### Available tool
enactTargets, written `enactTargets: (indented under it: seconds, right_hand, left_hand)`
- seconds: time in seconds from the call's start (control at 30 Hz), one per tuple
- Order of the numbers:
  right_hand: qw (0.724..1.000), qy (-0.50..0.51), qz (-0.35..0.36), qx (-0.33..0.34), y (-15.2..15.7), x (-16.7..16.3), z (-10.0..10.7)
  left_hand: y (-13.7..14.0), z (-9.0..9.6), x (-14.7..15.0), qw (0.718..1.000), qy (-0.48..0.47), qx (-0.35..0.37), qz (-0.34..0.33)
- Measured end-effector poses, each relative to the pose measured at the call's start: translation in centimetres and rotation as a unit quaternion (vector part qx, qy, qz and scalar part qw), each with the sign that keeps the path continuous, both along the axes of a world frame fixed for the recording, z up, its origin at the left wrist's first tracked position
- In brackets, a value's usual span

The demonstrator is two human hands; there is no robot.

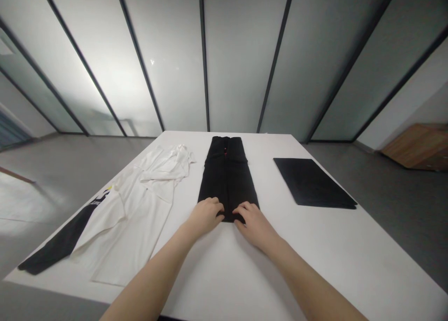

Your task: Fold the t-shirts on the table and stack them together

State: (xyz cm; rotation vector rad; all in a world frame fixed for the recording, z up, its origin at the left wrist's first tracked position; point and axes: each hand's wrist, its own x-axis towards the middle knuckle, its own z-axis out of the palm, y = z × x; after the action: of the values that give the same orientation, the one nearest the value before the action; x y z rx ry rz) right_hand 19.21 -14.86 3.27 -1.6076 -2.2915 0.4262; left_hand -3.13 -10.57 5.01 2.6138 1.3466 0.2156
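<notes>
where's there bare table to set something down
The white table has bare strips on either side of the long black cloth garment, and a wider patch between the flat black rectangular piece and the right forearm. Rumpled white cloth crowds the left.

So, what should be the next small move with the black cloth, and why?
Probably fold the near end of the black cloth toward its far end: the left hand and right hand are both at that near end, and the cloth lies in a long, narrow strip.
</notes>
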Motion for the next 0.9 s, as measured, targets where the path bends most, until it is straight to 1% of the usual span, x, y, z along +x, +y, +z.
enactTargets:
  seconds: [0.1, 0.23, 0.4, 0.53, 0.63, 0.73, 0.8, 0.9]
  right_hand:
    - [1.0, 0.002, 0.009, 0.015, 0.1, 0.0, -0.1]
    - [0.999, 0.007, 0.023, 0.041, 0.3, 0.3, -1.0]
    - [0.998, 0.022, 0.025, 0.059, 0.8, 0.2, -1.5]
    - [0.996, 0.062, 0.008, 0.068, 0.8, 0.1, -1.3]
    - [0.991, 0.096, -0.001, 0.09, 0.6, 0.0, -1.0]
    - [0.989, 0.103, 0.0, 0.109, 0.3, -0.1, -0.7]
    - [0.992, 0.079, 0.013, 0.098, 0.2, -0.2, -0.5]
    - [0.996, 0.034, 0.05, 0.06, 0.1, -0.2, -0.6]
  left_hand:
    - [0.3, 0.0, -0.2, 1.0, 0.001, -0.007, -0.026]
    - [0.5, -0.6, -0.5, 0.999, -0.008, 0.01, -0.033]
    - [0.7, -0.9, -0.1, 0.996, 0.032, 0.046, -0.067]
    - [0.7, -0.1, -0.1, 0.992, 0.05, 0.067, -0.091]
    - [0.5, 0.7, -0.5, 0.991, 0.043, 0.07, -0.103]
    - [0.3, 0.9, -0.9, 0.991, 0.033, 0.065, -0.112]
    - [0.3, 0.6, -1.2, 0.989, 0.032, 0.054, -0.131]
    - [0.3, 0.1, -1.3, 0.986, 0.031, 0.035, -0.159]
